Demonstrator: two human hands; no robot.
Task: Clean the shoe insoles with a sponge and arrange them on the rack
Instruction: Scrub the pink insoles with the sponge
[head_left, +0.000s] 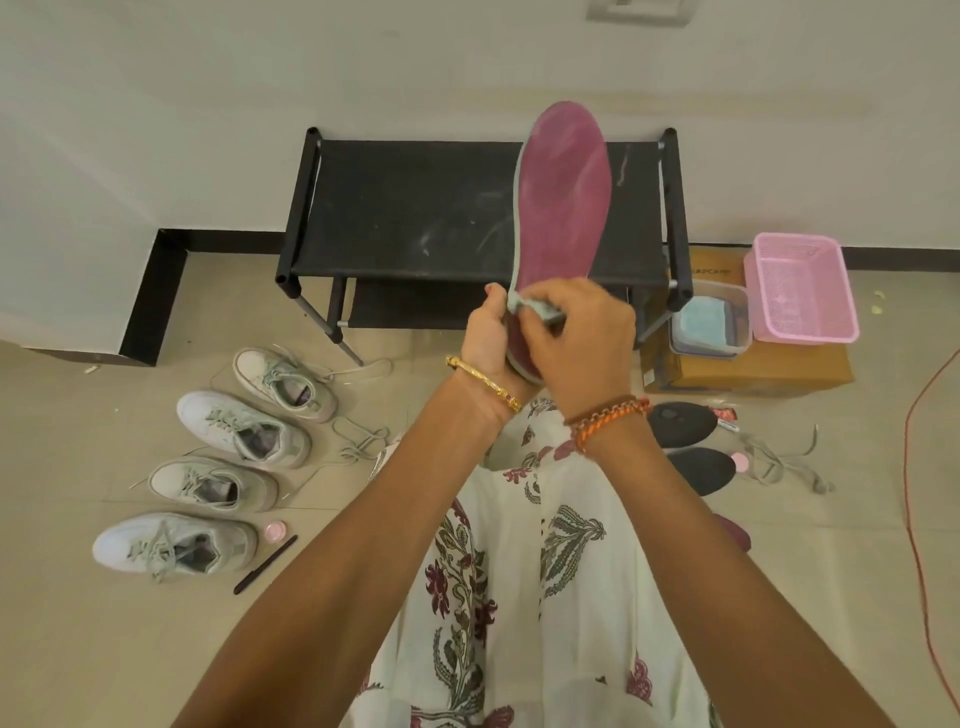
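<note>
A maroon insole (563, 192) stands upright in front of me, toe end up. My left hand (488, 338) grips its heel end from the left. My right hand (582, 338) pinches a small grey-green sponge (535, 307) and presses it against the lower part of the insole. The black shoe rack (415, 208) stands behind against the wall, its top shelf dusty and bare. Two dark insoles (680, 423) lie on the floor to my right, and the tip of another maroon insole (735, 530) shows beside my right forearm.
Several pale sneakers (239, 426) lie in a row on the floor at left, with a black pen (265, 564) and a pink cap (275, 531) nearby. At right, a cardboard box (753, 371) carries a clear tub (711, 322) and a pink basket (800, 288). A red cable (911, 467) runs along the right edge.
</note>
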